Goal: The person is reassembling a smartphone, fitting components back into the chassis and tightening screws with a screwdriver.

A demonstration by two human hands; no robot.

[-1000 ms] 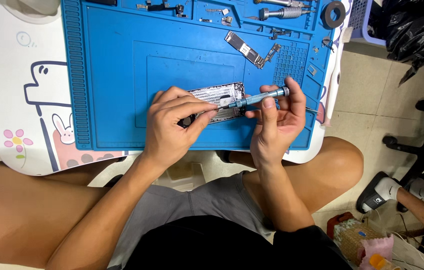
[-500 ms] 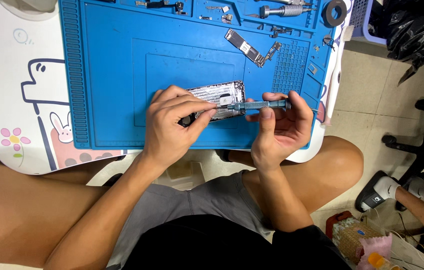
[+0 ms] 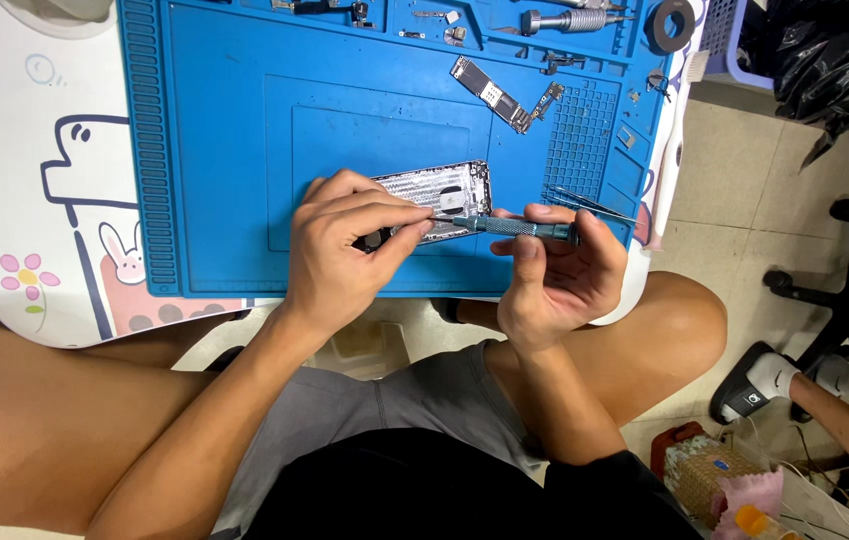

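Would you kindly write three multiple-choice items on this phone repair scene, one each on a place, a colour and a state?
1. Where does the opened silver phone housing lie?
A. on the blue silicone work mat
B. on the tiled floor
C. on the person's lap

2. What colour is the slim metal screwdriver?
A. red
B. teal
C. yellow

3. How is the screwdriver held?
A. lying loose on the mat
B. in the right hand, tip at the housing
C. upright in a stand

Answers: 1 A, the housing rests on the mat under the left hand. 2 B, its grip looks teal. 3 B, the right fingers close round it, lying nearly level.
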